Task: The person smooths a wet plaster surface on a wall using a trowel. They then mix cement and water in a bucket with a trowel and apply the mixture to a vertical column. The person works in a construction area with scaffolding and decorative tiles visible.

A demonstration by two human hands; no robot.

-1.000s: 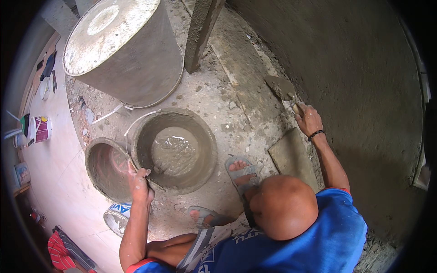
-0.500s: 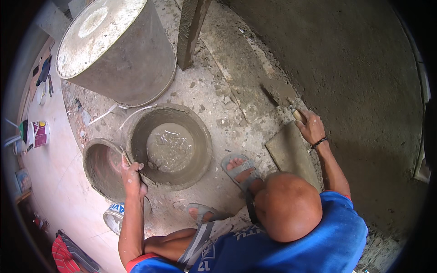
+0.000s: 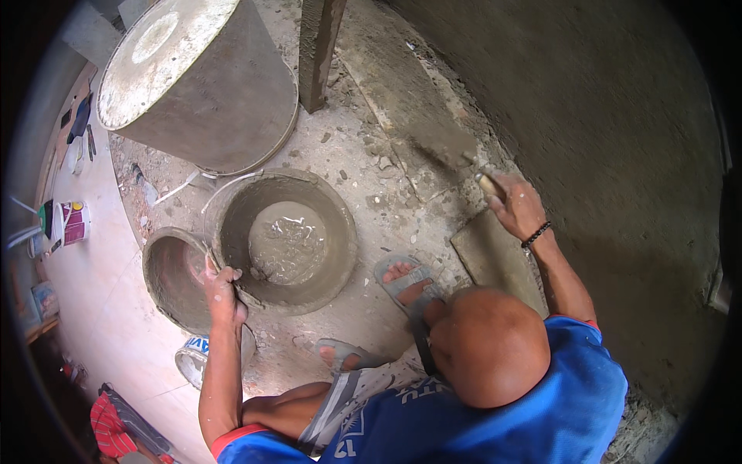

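My left hand [image 3: 222, 291] grips the near rim of a round mortar pan [image 3: 325, 205] that holds a wet grey pool of cement. My right hand [image 3: 516, 206] is closed on the wooden handle of a trowel [image 3: 442, 144]. Its grey blade points up-left over the rubble where the floor meets the wall. A flat mortar-coated board [image 3: 495, 259] lies just below that hand. My feet in grey sandals [image 3: 406, 282] rest between the pan and the board.
A smaller dirty pan [image 3: 170, 271] touches the big one on the left. A large upturned bucket [image 3: 193, 77] and a wooden post [image 3: 317, 46] stand behind. The grey plastered wall [image 3: 610, 155] fills the right. A paint can [image 3: 71, 220] and a small tin [image 3: 197, 359] sit at left.
My right hand has swung the trowel blade a little leftward along the foot of the wall. My left hand has stayed on the pan rim.
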